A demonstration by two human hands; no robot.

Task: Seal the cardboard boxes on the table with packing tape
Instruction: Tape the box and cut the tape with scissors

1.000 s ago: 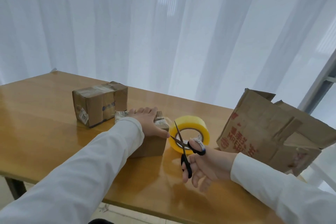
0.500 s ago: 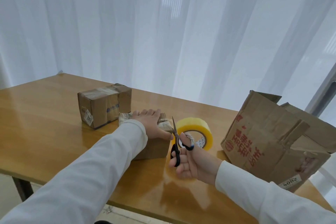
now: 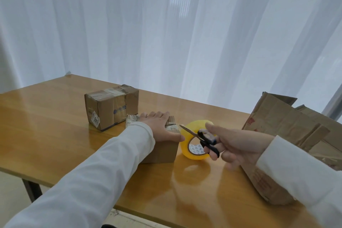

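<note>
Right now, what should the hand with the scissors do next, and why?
Probably snip the tape by the box edge. The left hand presses the small box, the scissors' tip points at it, and the tape roll stands right beside.

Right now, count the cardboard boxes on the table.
3: a taped box at the back left, a small box under the left hand, and a large crumpled box at the right, partly cut off; none seem hidden.

Sheer white curtains (image 3: 185,33), backlit by daylight, hang behind a glossy wooden table (image 3: 46,126).
</note>
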